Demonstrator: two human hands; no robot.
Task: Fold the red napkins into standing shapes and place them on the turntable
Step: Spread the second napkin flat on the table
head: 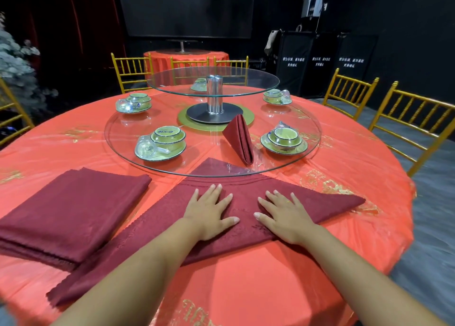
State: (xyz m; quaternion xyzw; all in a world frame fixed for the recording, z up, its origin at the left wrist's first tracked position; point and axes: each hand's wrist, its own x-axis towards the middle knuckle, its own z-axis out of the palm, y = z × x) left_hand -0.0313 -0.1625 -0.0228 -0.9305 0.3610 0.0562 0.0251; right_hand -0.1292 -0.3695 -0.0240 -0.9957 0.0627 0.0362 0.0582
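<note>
Left hand (211, 212) and right hand (286, 218) are pressing open-palmed on the triangular napkin (327, 202). A folded napkin (240, 138) is standing at five o'clock on the turntable (123, 129), beside a bowl (285, 136) on its saucer.

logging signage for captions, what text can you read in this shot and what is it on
No text reads clearly.
Black panels: white Chinese characters, too blurred to quote.
Wrapped bowl set: blue print, unreadable.
Tablecloth: gold characters, distorted, unreadable.
</note>
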